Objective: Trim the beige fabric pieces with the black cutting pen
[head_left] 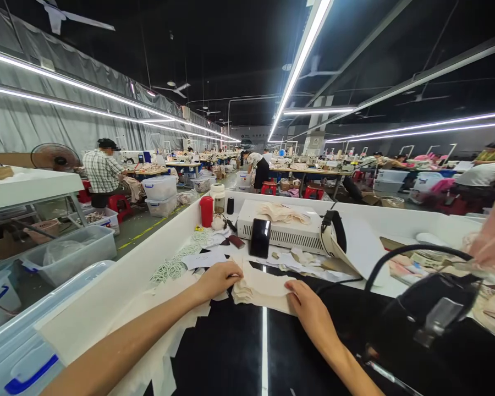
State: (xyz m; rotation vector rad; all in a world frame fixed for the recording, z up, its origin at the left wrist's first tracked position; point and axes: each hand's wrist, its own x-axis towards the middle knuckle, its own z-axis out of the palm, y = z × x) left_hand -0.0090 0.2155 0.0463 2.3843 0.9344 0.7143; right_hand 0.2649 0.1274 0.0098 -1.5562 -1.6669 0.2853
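Observation:
A small stack of cream fabric pieces [260, 288] lies on the black work surface [231, 352] in front of me. My left hand [218, 278] grips the stack's left edge with curled fingers. My right hand [309, 306] holds the stack's right edge, thumb on top. More cream cut pieces [165, 341] lie under my left forearm.
A black iron [427, 308] with a looping cord stands at the right. Behind the stack are a black phone [260, 237], a white machine [284, 228], a red bottle [206, 211], a jar and paper scraps. Plastic bins [68, 250] sit at the left. Other people work at distant tables.

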